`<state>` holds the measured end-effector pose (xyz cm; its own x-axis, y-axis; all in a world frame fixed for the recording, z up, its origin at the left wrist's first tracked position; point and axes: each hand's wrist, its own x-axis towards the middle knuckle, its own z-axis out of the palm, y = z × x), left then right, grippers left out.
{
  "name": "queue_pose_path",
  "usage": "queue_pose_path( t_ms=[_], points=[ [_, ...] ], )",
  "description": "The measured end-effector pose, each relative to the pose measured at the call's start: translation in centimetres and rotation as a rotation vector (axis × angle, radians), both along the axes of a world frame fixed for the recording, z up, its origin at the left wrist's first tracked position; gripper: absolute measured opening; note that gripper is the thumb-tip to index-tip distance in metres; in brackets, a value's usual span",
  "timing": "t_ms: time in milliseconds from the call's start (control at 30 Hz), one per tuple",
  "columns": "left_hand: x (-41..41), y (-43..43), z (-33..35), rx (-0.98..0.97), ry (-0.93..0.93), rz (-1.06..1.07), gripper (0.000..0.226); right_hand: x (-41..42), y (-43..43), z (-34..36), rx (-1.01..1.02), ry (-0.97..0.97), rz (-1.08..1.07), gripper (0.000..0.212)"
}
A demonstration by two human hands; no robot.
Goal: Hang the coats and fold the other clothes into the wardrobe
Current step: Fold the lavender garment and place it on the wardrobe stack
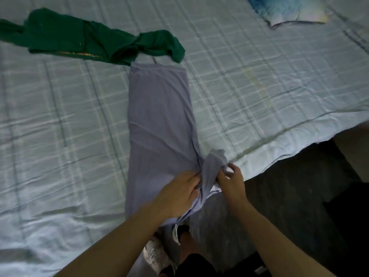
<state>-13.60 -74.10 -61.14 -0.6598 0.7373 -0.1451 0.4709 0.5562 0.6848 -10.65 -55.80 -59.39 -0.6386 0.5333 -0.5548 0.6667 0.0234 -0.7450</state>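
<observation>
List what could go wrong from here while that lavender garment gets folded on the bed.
1. The lavender garment hangs over the bed's edge near the hands; its loose end could slide to the floor.
2. The left hand and right hand both grip one bunched corner, so the fold may come out creased.
3. The far hem lies right against the green garment; pulling might drag it along.

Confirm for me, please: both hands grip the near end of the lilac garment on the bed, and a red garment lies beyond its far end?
Not quite: in the head view the garment beyond is green, not red. Both the left hand and right hand do grip the lilac garment on the bed.
</observation>
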Motion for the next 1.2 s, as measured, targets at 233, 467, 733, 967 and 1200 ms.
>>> queue_pose_path(
  t_ms=[233, 467, 733, 967, 1200],
  points=[
    [1.7, 3.4, -0.4, 0.079, -0.092, -0.018, 0.042, 1.6, -0.3, -0.9, -0.343, 0.143, -0.338, 0.049],
    [0.7, 4.7, 0.3, 0.151, -0.161, 0.088, 0.022, 1.3, 1.6, -1.1, -0.004, 0.229, -0.072, 0.014],
    [-1.3, 5.4, 1.1, 0.015, -0.024, 0.352, 0.043, 1.6, 3.6, 1.0, 0.286, 0.566, -0.058, 0.049],
    [-1.5, 5.1, 0.4, -0.139, -0.053, 0.311, 0.036, 1.7, 5.5, -2.4, -0.083, -0.090, -0.229, 0.068],
    [-2.0, 5.4, 0.4, -0.177, -0.062, 0.310, 0.038, 1.9, 5.0, -4.2, 0.027, -0.184, -0.198, 0.076]
  ],
)
